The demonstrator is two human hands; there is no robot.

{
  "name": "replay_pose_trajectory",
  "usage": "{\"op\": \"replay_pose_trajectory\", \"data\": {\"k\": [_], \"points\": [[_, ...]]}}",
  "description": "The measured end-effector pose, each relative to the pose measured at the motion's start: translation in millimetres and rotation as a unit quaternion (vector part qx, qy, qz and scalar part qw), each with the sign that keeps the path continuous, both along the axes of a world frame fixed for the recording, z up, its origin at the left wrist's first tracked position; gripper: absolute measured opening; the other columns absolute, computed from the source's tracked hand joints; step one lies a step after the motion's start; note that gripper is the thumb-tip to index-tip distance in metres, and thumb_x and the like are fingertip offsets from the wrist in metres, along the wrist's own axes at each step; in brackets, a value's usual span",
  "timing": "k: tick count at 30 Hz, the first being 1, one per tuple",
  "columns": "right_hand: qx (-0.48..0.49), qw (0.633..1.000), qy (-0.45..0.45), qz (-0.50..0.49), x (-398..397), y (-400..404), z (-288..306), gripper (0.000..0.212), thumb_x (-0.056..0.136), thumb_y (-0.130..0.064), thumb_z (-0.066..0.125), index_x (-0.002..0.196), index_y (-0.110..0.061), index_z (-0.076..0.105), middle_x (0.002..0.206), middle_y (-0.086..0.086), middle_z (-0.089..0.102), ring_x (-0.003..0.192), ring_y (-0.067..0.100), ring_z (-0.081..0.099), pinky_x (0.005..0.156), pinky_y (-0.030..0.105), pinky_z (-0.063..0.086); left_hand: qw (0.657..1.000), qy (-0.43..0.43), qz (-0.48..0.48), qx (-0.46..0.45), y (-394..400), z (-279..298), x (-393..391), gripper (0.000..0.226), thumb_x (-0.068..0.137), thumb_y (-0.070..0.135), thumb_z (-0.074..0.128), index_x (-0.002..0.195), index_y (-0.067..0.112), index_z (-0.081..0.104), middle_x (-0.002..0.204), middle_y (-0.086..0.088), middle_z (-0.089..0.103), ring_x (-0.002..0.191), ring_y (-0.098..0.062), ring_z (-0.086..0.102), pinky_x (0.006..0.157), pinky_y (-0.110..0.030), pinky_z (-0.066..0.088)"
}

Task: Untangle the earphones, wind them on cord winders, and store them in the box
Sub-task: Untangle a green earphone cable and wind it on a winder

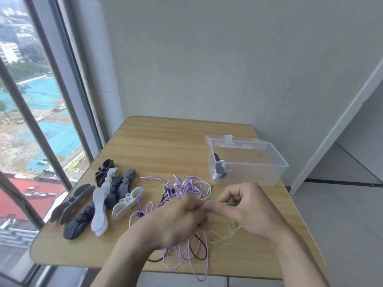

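A tangle of purple earphone cords (186, 187) with some black and white strands lies in the middle of the wooden table (165, 141). My left hand (178, 218) and my right hand (246, 210) meet above it, both pinching a pale green earphone cord (228, 235) that trails down to the right. Several black, grey and white cord winders (107, 195) lie in a heap on the left. A clear plastic box (248, 164) stands open at the back right with one wound earphone (219, 170) inside.
The box's lid (230, 139) is folded back behind it. A large window (31, 121) runs along the left side of the table, and a grey wall stands behind. Purple cord loops hang over the table's front edge (199, 272).
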State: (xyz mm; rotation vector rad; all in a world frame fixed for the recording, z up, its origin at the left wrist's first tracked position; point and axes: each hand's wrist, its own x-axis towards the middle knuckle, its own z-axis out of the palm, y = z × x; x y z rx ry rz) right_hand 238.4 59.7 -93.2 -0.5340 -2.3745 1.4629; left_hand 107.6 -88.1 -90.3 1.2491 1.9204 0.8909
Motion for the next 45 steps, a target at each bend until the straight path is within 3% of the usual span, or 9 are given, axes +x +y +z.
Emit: {"op": "replay_pose_trajectory", "data": {"k": [5, 10, 13, 17, 20, 23, 26, 32, 45], "points": [[-0.071, 0.996, 0.048, -0.025, 2.4, 3.3, 10.2, 0.041, 0.072, -0.052, 0.074, 0.071, -0.012, 0.073, 0.050, 0.001, 0.046, 0.049, 0.010, 0.034, 0.048, 0.023, 0.029, 0.948, -0.285, 0.033, 0.137, 1.5, 15.7, 4.1, 0.028, 0.089, 0.027, 0.049, 0.062, 0.019, 0.046, 0.057, 0.000, 0.038, 0.056, -0.017, 0.027, 0.055, -0.028, 0.023], [-0.137, 0.988, 0.068, -0.036, 3.8, 1.9, 13.6, 0.038, 0.091, -0.040, 0.058, 0.071, -0.009, 0.069, 0.052, 0.001, 0.027, 0.046, 0.012, 0.021, 0.044, 0.020, 0.024, 0.751, -0.544, 0.161, 0.339, 1.2, 27.3, -5.1, 0.026, 0.094, 0.021, 0.041, 0.069, 0.018, 0.045, 0.061, 0.000, 0.041, 0.054, -0.014, 0.032, 0.054, -0.026, 0.027], [-0.107, 0.994, 0.029, -0.011, 4.0, 0.9, 11.2, 0.038, 0.093, -0.042, 0.055, 0.076, -0.011, 0.069, 0.054, 0.005, 0.031, 0.047, 0.016, 0.025, 0.046, 0.025, 0.024, 0.702, -0.553, 0.189, 0.409, -0.9, 25.6, -14.2, 0.027, 0.103, 0.022, 0.034, 0.086, 0.016, 0.054, 0.082, -0.001, 0.062, 0.069, -0.013, 0.056, 0.056, -0.021, 0.042], [-0.074, 0.994, -0.040, 0.065, 4.8, -3.7, 12.9, 0.033, 0.094, -0.041, 0.056, 0.084, -0.013, 0.072, 0.054, -0.002, 0.042, 0.048, 0.012, 0.032, 0.047, 0.021, 0.027, 0.738, -0.458, 0.251, 0.428, 0.6, 21.6, -19.2, 0.026, 0.098, 0.016, 0.044, 0.114, 0.008, 0.063, 0.124, -0.010, 0.067, 0.115, -0.020, 0.066, 0.069, -0.028, 0.039], [-0.088, 0.984, -0.072, 0.141, 5.6, -9.5, 16.8, 0.029, 0.095, -0.039, 0.062, 0.083, -0.016, 0.076, 0.059, -0.001, 0.054, 0.045, 0.008, 0.037, 0.048, 0.022, 0.030, 0.821, -0.287, 0.279, 0.407, 2.6, 13.4, -17.0, 0.044, 0.080, 0.013, 0.065, 0.124, 0.017, 0.065, 0.135, 0.002, 0.062, 0.126, -0.010, 0.058, 0.075, -0.024, 0.044], [-0.124, 0.972, -0.068, 0.186, 7.9, -11.3, 20.9, 0.025, 0.094, -0.032, 0.065, 0.080, -0.014, 0.077, 0.063, 0.003, 0.063, 0.040, 0.009, 0.040, 0.047, 0.024, 0.032, 0.915, -0.080, 0.231, 0.322, 3.6, 7.9, -8.8, 0.056, 0.087, 0.028, 0.061, 0.141, 0.031, 0.046, 0.136, 0.021, 0.055, 0.115, 0.010, 0.053, 0.089, -0.019, 0.044], [-0.155, 0.973, -0.003, 0.172, 12.4, -6.4, 25.7, 0.029, 0.082, -0.043, 0.074, 0.074, -0.015, 0.077, 0.059, 0.003, 0.063, 0.040, 0.007, 0.041, 0.043, 0.017, 0.030, 0.934, 0.042, 0.220, 0.279, 3.1, 5.9, -3.6, 0.025, 0.097, 0.030, 0.056, 0.122, 0.030, 0.056, 0.118, 0.023, 0.062, 0.102, 0.008, 0.055, 0.087, -0.016, 0.038], [-0.245, 0.962, 0.118, 0.012, 24.6, 17.6, 25.7, 0.059, 0.058, -0.059, 0.089, 0.072, -0.004, 0.073, 0.053, 0.003, 0.048, 0.039, 0.008, 0.029, 0.046, 0.024, 0.020, 0.977, 0.064, 0.071, 0.191, -4.3, 20.9, 3.6, 0.032, 0.096, 0.027, 0.063, 0.071, 0.016, 0.047, 0.056, 0.016, 0.043, 0.053, -0.003, 0.038, 0.054, -0.013, 0.033], [-0.083, 0.991, -0.047, -0.094, 40.8, 34.3, 14.7, 0.036, 0.080, -0.040, 0.067, 0.083, -0.005, 0.075, 0.064, 0.008, 0.066, 0.052, 0.017, 0.056, 0.053, 0.027, 0.045, 0.940, -0.039, 0.236, 0.245, -3.9, 14.2, -12.8, 0.043, 0.083, 0.048, 0.059, 0.067, 0.009, 0.050, 0.059, 0.001, 0.041, 0.053, -0.013, 0.034, 0.051, -0.028, 0.030]]}}
